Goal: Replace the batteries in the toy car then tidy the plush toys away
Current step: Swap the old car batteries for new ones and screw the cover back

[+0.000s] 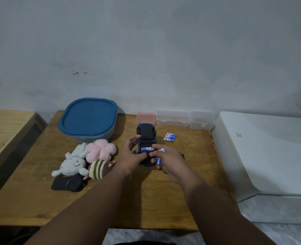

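Two bare forearms reach in over wooden table (163,200). Left hand (131,156) grips left side of upside-down toy car (146,137), thumb on its underside. Right hand (167,161) closed around blue AA batteries (159,160), fingertips pinching one battery (147,149) lying across open compartment. Left of car: black pouch (66,184), striped bee plush (97,169), white bunny plush (73,162), pink plush (101,150) (all bunched, touching). Right of car: three loose batteries (170,137). Farther back: blue-lidded container (88,117), pink case (145,117), clear plastic boxes (185,118) against wall.
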